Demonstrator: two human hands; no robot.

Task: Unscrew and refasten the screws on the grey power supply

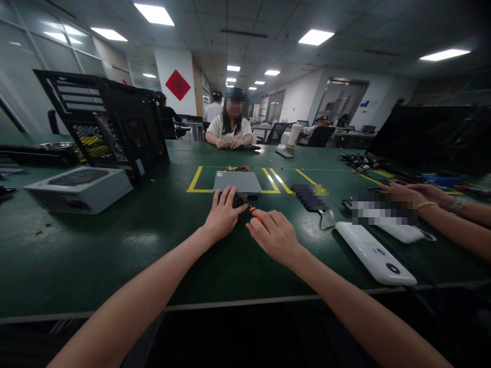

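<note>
Power supply box (241,180): looks smooth metal, satin. Tool handle (259,219) looks plastic. Tabletop (115,260) is smooth, glossy in patches. White device (366,248) shows glossy plastic.

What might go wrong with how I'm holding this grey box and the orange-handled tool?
The orange-handled tool in your right hand is very near your left hand on the grey box, so a slip might jab that hand. The dark device lies to the right, where a wide swing could knock it.
</note>
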